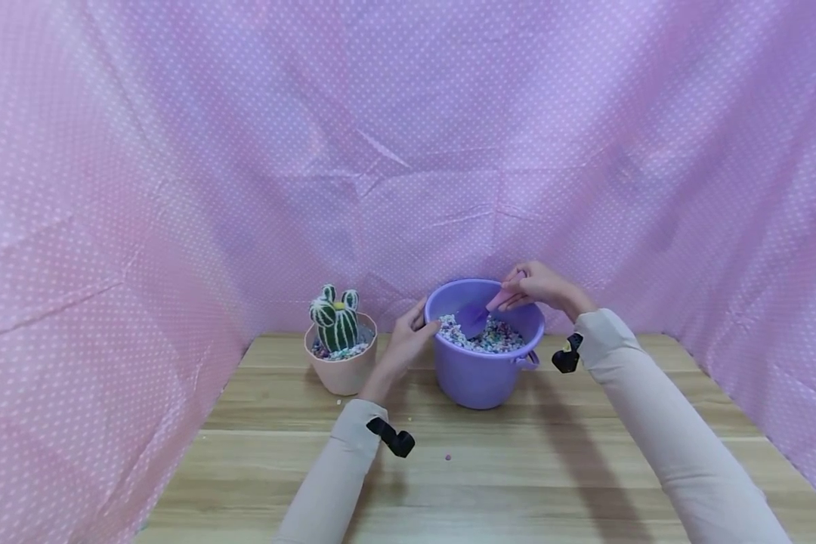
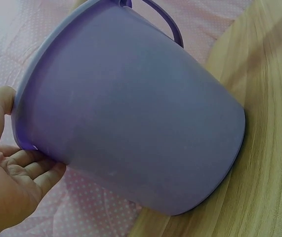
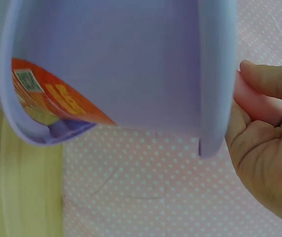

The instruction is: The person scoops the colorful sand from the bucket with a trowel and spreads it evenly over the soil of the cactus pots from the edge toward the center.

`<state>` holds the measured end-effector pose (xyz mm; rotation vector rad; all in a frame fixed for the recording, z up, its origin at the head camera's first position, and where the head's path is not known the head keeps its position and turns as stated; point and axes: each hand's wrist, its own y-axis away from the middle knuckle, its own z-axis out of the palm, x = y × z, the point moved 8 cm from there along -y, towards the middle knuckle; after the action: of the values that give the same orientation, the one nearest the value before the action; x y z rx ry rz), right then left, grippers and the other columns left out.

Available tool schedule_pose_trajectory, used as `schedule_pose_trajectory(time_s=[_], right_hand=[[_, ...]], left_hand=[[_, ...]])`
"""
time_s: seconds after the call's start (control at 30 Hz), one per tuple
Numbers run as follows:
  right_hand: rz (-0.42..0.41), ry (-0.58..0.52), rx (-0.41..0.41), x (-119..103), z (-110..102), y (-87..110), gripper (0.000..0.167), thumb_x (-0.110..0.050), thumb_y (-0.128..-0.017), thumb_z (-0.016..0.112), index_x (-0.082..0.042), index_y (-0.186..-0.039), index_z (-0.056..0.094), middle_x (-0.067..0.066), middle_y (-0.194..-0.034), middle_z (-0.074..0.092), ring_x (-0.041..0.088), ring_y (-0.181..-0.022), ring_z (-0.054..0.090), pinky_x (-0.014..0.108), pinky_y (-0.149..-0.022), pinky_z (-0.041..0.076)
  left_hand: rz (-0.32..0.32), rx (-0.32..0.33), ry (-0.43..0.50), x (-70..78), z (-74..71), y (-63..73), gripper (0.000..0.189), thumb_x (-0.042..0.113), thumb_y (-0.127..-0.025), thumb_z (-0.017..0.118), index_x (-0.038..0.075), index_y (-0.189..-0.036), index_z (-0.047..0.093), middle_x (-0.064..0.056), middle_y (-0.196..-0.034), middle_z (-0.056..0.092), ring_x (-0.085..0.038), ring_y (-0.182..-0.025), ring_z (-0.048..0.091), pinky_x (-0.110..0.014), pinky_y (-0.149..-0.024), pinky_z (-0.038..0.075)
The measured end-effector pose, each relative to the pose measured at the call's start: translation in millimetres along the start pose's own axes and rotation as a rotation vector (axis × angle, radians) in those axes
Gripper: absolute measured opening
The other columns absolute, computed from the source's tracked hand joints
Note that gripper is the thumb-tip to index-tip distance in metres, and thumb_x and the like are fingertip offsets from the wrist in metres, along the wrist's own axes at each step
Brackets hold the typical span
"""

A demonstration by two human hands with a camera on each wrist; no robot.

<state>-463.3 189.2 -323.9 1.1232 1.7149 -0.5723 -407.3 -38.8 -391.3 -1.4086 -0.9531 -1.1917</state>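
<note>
A purple bucket (image 1: pixel 476 384) stands upright on the table, partly filled with small multicoloured pebbles (image 1: pixel 499 338). At its left rim, my left hand (image 1: pixel 406 340) holds on, thumb over the edge and fingers against the outside, as the left wrist view also shows on the bucket wall (image 2: pixel 131 98). From the right, my right hand (image 1: pixel 542 285) grips the pink handle of a small shovel (image 1: pixel 474 321). Its purple blade dips into the pebbles. In the right wrist view the pink handle (image 3: pixel 259 101) lies between thumb and fingers; the bucket rim hides the blade.
Left of the bucket is a peach flowerpot (image 1: pixel 342 374) with a green-and-white knitted cactus (image 1: pixel 338 329) set in coloured pebbles. A few loose pebbles lie on the wooden table (image 1: pixel 489 483). Pink dotted cloth (image 1: pixel 408 151) hangs behind and on both sides. The bucket's handle (image 3: pixel 12 118) hangs down.
</note>
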Motion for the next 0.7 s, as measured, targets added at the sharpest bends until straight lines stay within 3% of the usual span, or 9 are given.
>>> schedule_pose_trajectory(time_s=[0.4,0.7], right_hand=[[-0.033,-0.055,-0.032,9.5,5.0,9.5,0.034,-0.001,-0.105,0.046,0.021,-0.129,0.041,0.035,-0.118,0.067,0.047,-0.112,0.068,0.056,-0.105,0.052],[-0.017,-0.038,-0.028,13.0,6.3,17.1,0.028,-0.007,-0.107,0.047,0.018,-0.120,0.049,0.033,-0.116,0.068,0.040,-0.102,0.074,0.053,-0.098,0.056]], left_hand=[[0.000,0.001,0.008,1.0,-0.7,2.1,0.067,0.005,-0.098,0.059,-0.001,-0.158,0.029,-0.023,-0.160,0.037,-0.036,-0.146,0.042,-0.041,-0.117,0.043],[-0.012,0.006,0.000,0.8,1.3,1.4,0.065,0.004,-0.100,0.058,-0.001,-0.158,0.029,-0.020,-0.162,0.036,-0.034,-0.147,0.041,-0.041,-0.118,0.043]])
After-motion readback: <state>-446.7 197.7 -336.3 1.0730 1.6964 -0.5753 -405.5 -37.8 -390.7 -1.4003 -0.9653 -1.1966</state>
